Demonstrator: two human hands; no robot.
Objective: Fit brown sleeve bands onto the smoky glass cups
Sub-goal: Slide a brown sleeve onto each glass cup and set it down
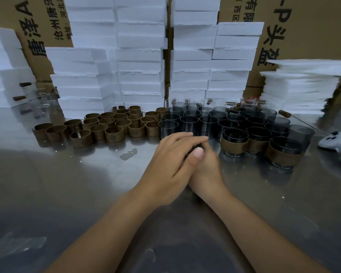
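The bare smoky glass cups (189,123) stood packed side by side in rows at the middle of the bench (67,194). A few banded cups (233,145) sat at their front right, and the loose brown sleeve bands (114,133) were crowded just to their left. Your left hand (171,164) lay over your right hand (207,170), just in front of the nearest row. The left fingers (185,135) were nearly straight, with the thumb drawn in toward them. Something dark showed in the gap beneath, but I could not tell whether it was a cup, a band or shadow, nor whether either hand had hold of anything. The right hand was blurred and mostly covered.

The main risk, as I judged it, was the crowding. Your fingertips were so near the front glasses that a quick reach forward could have knocked one into its neighbours, and the whole block would have rattled or chipped. The bench looked smooth and shiny, so a nudged cup would probably have slid rather than stayed put. The bands were split rings, so one pushed on unevenly could have sat crooked or sprung off. The white game controller (335,142) lay near the banded cups, leaving you little room to set down the next one on that side. The foam blocks (142,66) stacked close behind gave the back rows no room to move.
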